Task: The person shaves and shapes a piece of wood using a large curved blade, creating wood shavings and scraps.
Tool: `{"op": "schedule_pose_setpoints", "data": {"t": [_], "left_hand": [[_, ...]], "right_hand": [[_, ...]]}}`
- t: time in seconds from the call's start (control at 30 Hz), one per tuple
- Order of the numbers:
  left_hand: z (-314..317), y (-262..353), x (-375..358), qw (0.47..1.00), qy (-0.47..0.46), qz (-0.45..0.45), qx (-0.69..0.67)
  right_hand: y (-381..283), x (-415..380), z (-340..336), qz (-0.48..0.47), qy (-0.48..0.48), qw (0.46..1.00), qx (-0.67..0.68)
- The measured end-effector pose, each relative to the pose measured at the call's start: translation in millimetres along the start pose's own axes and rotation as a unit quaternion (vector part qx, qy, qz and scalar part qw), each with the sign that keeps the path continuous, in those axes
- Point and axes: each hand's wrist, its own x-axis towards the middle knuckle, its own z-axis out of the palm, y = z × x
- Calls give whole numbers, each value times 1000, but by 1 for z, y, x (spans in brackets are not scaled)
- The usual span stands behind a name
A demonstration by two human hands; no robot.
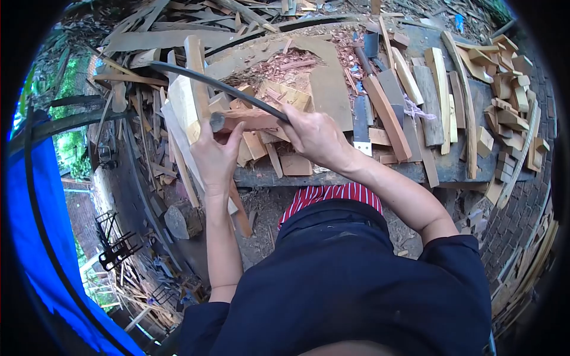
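My right hand is closed at the near end of a long, dark, slightly curved machete blade, seen almost edge-on; its handle is hidden in the fist. The blade slants up to the left, over the workbench. Thumb and fingers of my left hand grip the left end of a reddish-brown piece of wood, which has a dark end face. The machete overlaps this wood in view. Under and around it lie short wooden blocks and a pale plank.
Right of my hands lie a metal square, a reddish wooden bar and several longer sticks. Cut blocks are piled at the bench's right end. Reddish chips cover its back. Scrap wood and a blue tarp are at left.
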Motion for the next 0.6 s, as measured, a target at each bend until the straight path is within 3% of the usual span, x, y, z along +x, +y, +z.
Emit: {"op": "schedule_pose_setpoints", "data": {"t": [0.13, 0.27, 0.3, 0.43, 0.53, 0.6], "left_hand": [[1, -8, -4, 1000, 13, 25, -13], [2, -8, 1, 999, -7, 46, -11], [-3, 0, 3, 998, -37, 5, -42], [-2, 0, 3, 997, -31, 37, -54], [-3, 7, 1, 999, -10, 31, -21], [-3, 1, 1, 999, -2, 26, -37]], "right_hand": [[99, -29, 42, 171, -132, 970, -113], [99, -34, 28, 137, -112, 978, -110], [87, -32, 22, 122, -104, 982, -101], [32, -15, 3, 67, -34, 994, -74], [45, -19, 21, 72, -40, 993, -90], [109, -33, 56, 140, -97, 974, -151]]}}
